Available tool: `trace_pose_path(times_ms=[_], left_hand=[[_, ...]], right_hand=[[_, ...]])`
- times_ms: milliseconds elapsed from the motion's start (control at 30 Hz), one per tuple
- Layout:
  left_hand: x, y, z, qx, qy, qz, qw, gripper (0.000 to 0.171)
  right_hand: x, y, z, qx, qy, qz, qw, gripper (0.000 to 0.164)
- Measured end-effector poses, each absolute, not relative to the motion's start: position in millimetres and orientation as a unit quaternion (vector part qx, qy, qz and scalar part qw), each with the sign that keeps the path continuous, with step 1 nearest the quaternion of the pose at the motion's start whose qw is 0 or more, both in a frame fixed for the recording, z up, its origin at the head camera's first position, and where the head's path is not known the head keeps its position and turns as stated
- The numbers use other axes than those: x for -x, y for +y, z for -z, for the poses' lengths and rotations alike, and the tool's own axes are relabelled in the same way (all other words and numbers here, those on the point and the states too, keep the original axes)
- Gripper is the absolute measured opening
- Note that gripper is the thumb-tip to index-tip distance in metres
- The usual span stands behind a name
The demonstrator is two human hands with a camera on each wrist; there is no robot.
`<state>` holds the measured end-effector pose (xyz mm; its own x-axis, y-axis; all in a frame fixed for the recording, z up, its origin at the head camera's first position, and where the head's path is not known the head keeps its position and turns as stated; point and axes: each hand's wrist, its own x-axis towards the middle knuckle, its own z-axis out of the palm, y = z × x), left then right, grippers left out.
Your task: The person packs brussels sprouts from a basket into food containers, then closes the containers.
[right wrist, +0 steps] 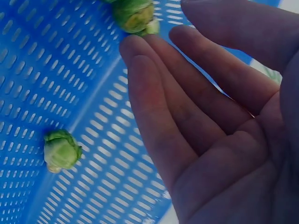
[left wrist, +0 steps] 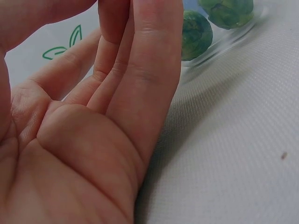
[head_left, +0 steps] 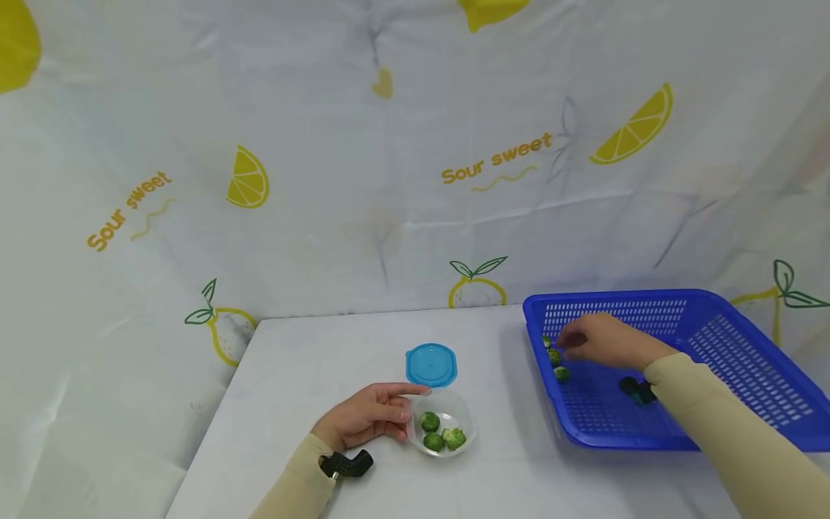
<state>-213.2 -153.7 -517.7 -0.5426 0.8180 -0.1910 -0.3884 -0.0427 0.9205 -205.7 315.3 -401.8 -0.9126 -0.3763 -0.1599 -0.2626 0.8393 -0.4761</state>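
Observation:
A clear plastic container point(head_left: 475, 431) stands on the table with three Brussels sprouts point(head_left: 430, 422) inside. At its left side, my left hand point(head_left: 366, 418) holds it, index finger stretched along the rim and thumb close to the wall. Two of these sprouts point(left wrist: 230, 13) also appear beyond the fingers in the left wrist view. Inside the blue plastic basket point(head_left: 554, 411), my right hand point(head_left: 606, 342) hovers with loosely bent fingers and nothing visible between them. Several Brussels sprouts point(head_left: 561, 373) lie along the basket's left wall, one sprout point(right wrist: 61, 150) apart from those near my fingertips.
A blue lid point(head_left: 431, 365) lies flat behind the container on the white table point(head_left: 292, 360). Behind the table hangs a white sheet point(head_left: 337, 238) printed with lemons. The basket's raised rim surrounds my right hand.

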Motion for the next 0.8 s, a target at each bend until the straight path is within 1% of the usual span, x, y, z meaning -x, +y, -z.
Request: trace_pose_path(times_ms=[300,400,600,800], left_hand=[[213,-154,516,-0.194,0.545,-0.691,0.433,0.064],[214,-153,515,-0.195,0.543,-0.692,0.434,0.065],[214,-152,515,-0.201,0.540,-0.694,0.431,0.064],[214,-154,515,-0.207,0.532,-0.698,0.432,0.063]], right_hand=[[228,314,417,0.162,0.949,0.234,0.139,0.020],[230,313,419,0.157,0.948,0.235,0.144,0.020],[233,308,421,0.162,0.953,0.219,0.135,0.017],[235,305,423,0.161,0.953,0.219,0.133,0.018]])
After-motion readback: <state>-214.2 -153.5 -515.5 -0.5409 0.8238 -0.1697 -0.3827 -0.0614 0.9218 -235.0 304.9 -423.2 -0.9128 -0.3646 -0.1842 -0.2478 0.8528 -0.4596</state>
